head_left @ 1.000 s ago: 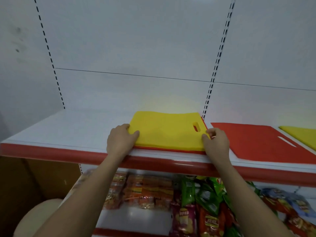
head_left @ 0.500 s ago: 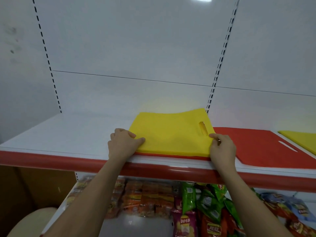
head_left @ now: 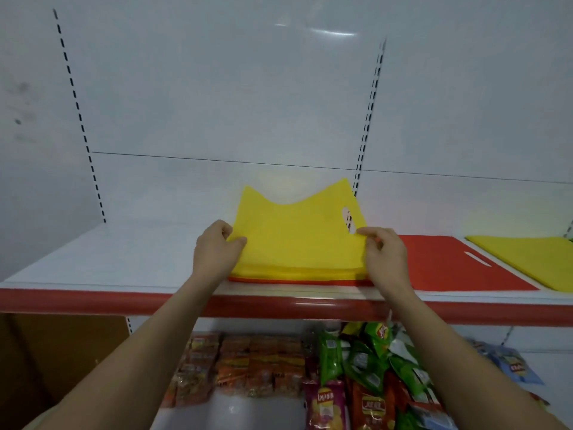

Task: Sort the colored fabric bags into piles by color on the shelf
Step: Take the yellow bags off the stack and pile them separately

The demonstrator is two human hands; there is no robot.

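The task is in the middle, not near the end, as far as the view shows. On the shelf (head_left: 93, 259) there is a mixed stack (head_left: 297, 274) at the front edge, with yellow bags on top and at least one red bag at the bottom, of which only a thin red edge is seen.

The left hand (head_left: 214, 252) pinches the left side of the top yellow bag (head_left: 294, 234), thumb on top. The right hand (head_left: 384, 259) pinches its right side, just under the handle hole. So each grip is closed on this bag. The back part of the bag is lifted off the stack and its far corners point up, while the front edge lies low, close to the stack.

To the right, a red bag (head_left: 449, 265) lies flat on the shelf, and further right a yellow bag (head_left: 527, 259) lies flat, partly cut by the frame edge. These seem to be the two color piles already begun, each looking only one or a few bags thick. I cannot tell the exact number.

What is left, in my judgement: to carry the lifted bag to the yellow pile at the far right, and then to separate the rest of the stack, yellow to yellow and red to red. Snack packets (head_left: 366, 367) fill the lower shelf and have no part in the task.
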